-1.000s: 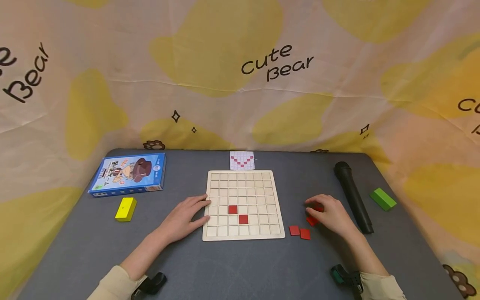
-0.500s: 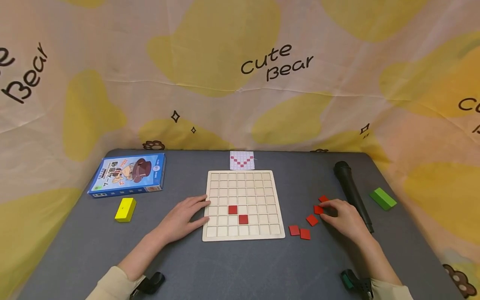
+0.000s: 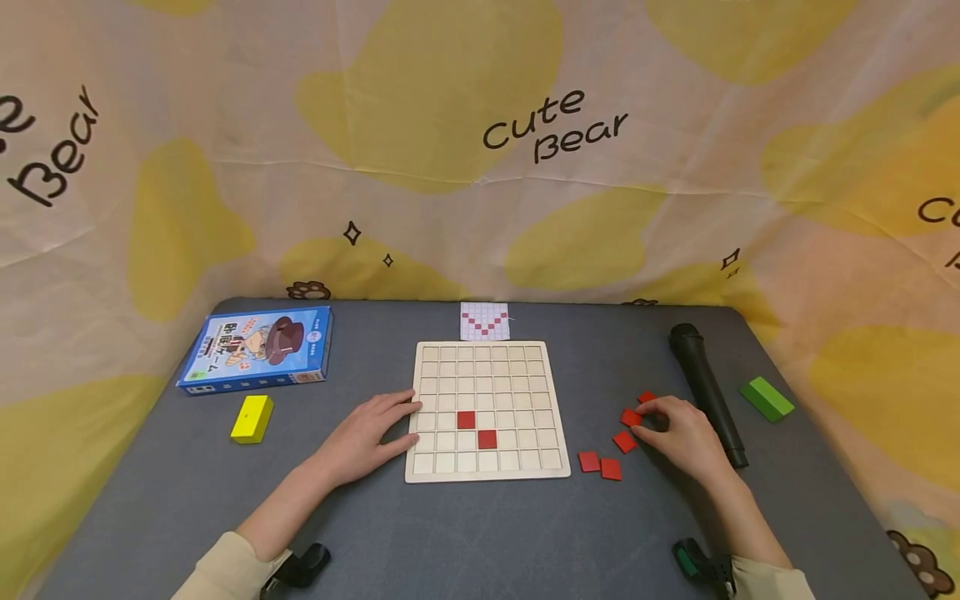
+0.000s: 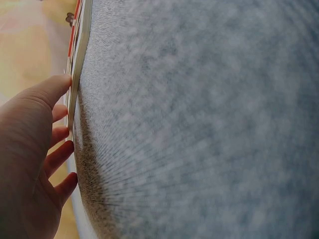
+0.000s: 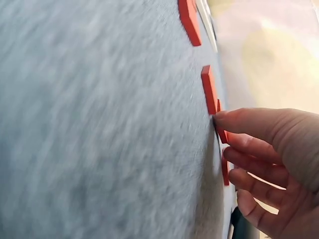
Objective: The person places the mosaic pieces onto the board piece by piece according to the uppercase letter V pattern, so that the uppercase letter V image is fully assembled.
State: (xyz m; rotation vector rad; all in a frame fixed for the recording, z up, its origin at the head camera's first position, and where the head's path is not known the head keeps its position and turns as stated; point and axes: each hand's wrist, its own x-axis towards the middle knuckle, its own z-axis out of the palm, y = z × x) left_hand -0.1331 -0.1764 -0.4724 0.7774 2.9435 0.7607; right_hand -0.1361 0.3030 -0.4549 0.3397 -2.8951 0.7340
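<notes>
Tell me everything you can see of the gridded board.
The gridded board is pale, squarish and looks wooden, with rounded corners, a plain rim and thin raised-looking lines dividing it into small cells. It lies flat on the grey table, just on the near side of the patterned card. Two red tiles sit in diagonally adjacent cells in its nearer half; its other cells look bare. The left hand touches its left edge with thumb and fingertips.

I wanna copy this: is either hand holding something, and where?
The right hand touches a red square tile at its right edge; I can't tell if it's pinched. The left hand touches the left edge of the wooden grid board.
</notes>
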